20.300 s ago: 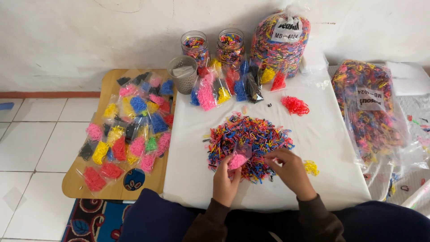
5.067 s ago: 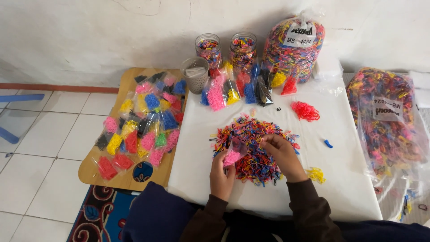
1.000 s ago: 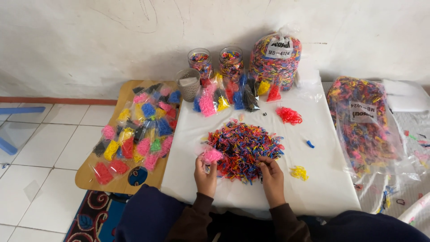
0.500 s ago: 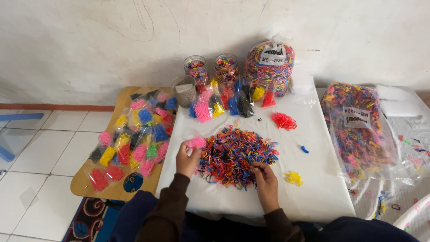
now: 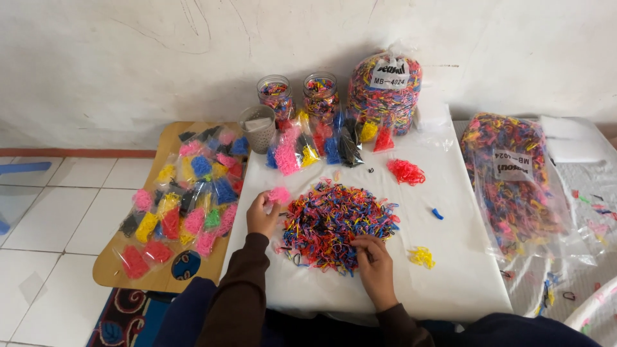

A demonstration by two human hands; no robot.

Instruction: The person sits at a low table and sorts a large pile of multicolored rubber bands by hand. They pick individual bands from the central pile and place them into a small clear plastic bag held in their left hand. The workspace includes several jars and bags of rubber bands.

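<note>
A heap of small mixed-colour elastic bands lies in the middle of a white table. My left hand is raised at the heap's left edge and pinches a small bunch of pink bands. Fingers bent, my right hand rests on the heap's near right edge, touching the bands. Little sorted piles lie apart on the cloth: red bands, yellow bands and a blue band.
A wooden board on the left carries several small bags of single-colour bands. At the back stand two jars, a grey cup, more small bags and a big full sack. Another large bag lies on the right.
My left hand has carried the pink bunch from the heap's near side up and to the left. My right hand stayed on the heap's near edge. The camera view has shifted a little.
</note>
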